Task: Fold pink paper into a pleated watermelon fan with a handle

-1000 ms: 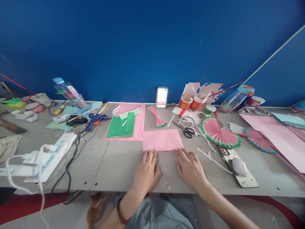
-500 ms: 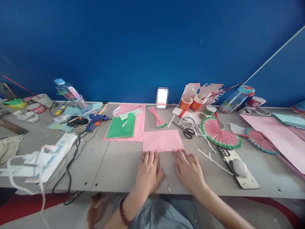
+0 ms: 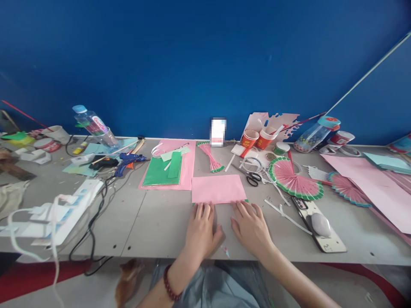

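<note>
A pink paper sheet [image 3: 218, 188] lies flat on the grey table [image 3: 154, 222] in front of me, with a thin green edge showing at its near corners. My left hand [image 3: 201, 229] rests flat with its fingertips on the sheet's near left edge. My right hand [image 3: 250, 226] lies flat too, fingers pressing the near right edge. Both hands have fingers stretched out and hold nothing.
Green paper on pink paper [image 3: 163, 171], a blue glue gun [image 3: 128, 161] and a water bottle [image 3: 94, 125] lie left. Scissors [image 3: 253, 176], paper cups [image 3: 257, 137], watermelon paper fans [image 3: 293, 177] and a phone [image 3: 317, 224] lie right. A power strip [image 3: 64, 205] with cables sits near left.
Both hands have drawn slightly toward each other along the sheet's near edge; the paper stays in place.
</note>
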Demonstrator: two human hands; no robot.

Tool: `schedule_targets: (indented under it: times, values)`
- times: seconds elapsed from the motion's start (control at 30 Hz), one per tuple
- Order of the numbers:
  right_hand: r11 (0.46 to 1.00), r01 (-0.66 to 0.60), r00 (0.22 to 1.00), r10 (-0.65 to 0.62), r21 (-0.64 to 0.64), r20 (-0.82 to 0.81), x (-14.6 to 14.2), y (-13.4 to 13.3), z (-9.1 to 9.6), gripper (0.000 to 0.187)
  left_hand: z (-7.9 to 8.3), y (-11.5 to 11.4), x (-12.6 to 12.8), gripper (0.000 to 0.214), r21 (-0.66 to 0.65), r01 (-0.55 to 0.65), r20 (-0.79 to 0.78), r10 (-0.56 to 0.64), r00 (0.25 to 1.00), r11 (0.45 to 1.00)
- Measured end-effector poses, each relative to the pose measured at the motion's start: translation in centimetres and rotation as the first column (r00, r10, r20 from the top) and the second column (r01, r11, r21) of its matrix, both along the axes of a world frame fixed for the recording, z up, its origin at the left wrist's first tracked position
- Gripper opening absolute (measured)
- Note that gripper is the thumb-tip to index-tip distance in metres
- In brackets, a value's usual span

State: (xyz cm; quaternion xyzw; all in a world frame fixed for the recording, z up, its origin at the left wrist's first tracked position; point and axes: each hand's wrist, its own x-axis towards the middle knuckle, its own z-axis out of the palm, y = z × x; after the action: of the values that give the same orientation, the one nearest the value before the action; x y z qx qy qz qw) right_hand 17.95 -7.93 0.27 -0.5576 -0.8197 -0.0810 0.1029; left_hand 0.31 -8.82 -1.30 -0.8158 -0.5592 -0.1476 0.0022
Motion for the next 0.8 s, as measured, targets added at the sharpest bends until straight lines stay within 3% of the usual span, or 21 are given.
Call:
schedule_targets:
  times: [0.27,0.57,0.8]
  values:
    - [1.0,0.031,0.999,-0.031,0.0,0.026,-0.6,-0.2,-0.4,0.04,0.5,0.0,0.0,0.06,-0.024,-0.01,-0.032,0.009,0.999,1.0]
    - [1.0,0.001,1.0,-0.001,0.002,0.003,-1.0,0.0,-0.4,0.037,-0.5,-0.1,0.4,0.059,-0.03,0.015,-0.024,-0.016,1.0,0.999]
    - [0.998,-0.058,0.998,0.058,-0.03,0.001,-0.7,0.1,-0.3,0.042,0.7,0.1,0.4,0.06,-0.076,0.027,-0.024,-0.028,0.999,0.997]
